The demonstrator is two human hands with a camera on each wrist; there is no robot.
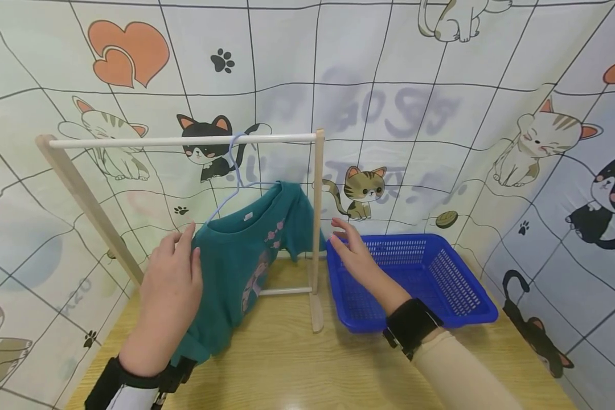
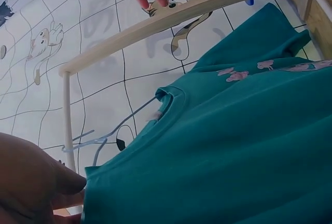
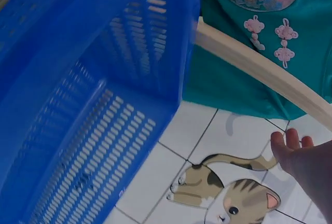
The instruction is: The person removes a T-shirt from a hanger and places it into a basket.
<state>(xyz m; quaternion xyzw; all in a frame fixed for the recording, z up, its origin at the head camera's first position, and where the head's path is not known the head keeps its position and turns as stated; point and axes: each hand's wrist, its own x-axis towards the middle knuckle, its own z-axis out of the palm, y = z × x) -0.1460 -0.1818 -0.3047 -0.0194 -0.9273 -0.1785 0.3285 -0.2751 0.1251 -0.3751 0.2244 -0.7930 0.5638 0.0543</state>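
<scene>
Green shirt [image 1: 225,256] is on a hanger [image 1: 238,176] hooked over the rack [image 1: 148,142], left of the blue basket [image 1: 425,279]. Left hand [image 1: 171,279] at shirt's left shoulder, fingers loose; can't tell if touching. Right hand [image 1: 357,255] near basket's left edge, fingers apart, grips nothing.

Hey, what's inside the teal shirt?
A light-blue hanger, its top showing, and a small white label inside the neckline. The teal shirt hides the hanger's lower part and anything deeper.

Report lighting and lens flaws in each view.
Head view: bright, with pale glare on the table at the bottom edge; left wrist view: left hand dark, wooden post bowed, likely by the lens; right wrist view: blue basket looks soft up close.
</scene>
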